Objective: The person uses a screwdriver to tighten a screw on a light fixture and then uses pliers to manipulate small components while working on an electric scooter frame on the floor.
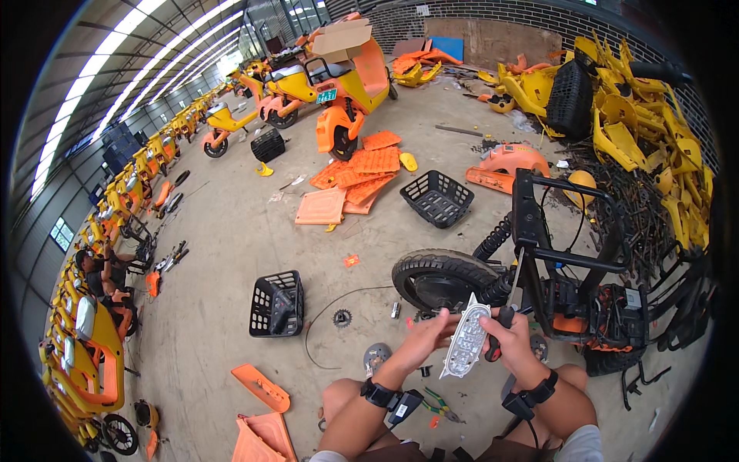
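Note:
In front of me my left hand (421, 339) has its fingers curled at the left side of a silver and clear lamp unit (464, 348), which is tilted on its long side. My right hand (512, 346) grips a screwdriver (505, 316) with a black and red handle, its shank pointing up, and its thumb presses on the lamp unit. Just beyond my hands stands a stripped black scooter frame (539, 250) with a rear wheel (435, 279) and spring shock. Green-handled pliers (437, 402) lie on the floor between my knees.
Black baskets (437, 199) (275, 304), orange panels (262, 389) and a sprocket (342, 318) lie on the concrete floor (231, 223). A heap of yellow body parts (627, 138) is at the right. Rows of scooters (88, 354) line the left, where another person (100, 273) sits. More scooters (342, 85) stand behind.

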A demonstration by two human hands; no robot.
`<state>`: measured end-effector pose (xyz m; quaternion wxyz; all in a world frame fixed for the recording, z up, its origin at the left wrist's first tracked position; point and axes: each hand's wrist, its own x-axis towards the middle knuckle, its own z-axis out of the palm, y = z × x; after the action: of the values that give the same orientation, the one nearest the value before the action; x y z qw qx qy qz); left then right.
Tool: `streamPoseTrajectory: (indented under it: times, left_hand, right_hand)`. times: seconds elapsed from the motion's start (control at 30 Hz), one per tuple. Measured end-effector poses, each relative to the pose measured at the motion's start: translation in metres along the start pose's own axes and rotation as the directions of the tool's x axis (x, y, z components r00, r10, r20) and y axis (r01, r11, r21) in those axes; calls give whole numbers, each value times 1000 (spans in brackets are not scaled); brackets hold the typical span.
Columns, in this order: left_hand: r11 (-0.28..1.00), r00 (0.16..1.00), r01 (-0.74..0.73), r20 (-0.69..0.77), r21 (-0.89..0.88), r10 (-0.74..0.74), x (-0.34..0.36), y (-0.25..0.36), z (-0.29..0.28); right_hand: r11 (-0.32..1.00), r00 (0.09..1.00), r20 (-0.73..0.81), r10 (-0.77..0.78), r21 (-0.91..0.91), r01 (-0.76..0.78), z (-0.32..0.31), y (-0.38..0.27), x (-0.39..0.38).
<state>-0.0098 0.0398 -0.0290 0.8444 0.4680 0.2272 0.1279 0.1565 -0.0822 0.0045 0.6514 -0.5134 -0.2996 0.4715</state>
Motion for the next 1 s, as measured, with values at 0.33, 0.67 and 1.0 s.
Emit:
streamPoseTrajectory:
  times: [0.33,0.67,1.0]
  left_hand:
    - [991,1000,-26,0,131,26,-5,9,20]
    - [996,968,-19,-250,-89,-3,-1,5,6]
    - [877,999,2,39,-480,19,-13,14,0]
  right_hand:
    - [981,996,-84,-36,-192,20,6,8,7]
    - [988,999,-40,-16,-153,9,12,5,10]
    - [961,993,-66,-101,-266,80,0,8,2]
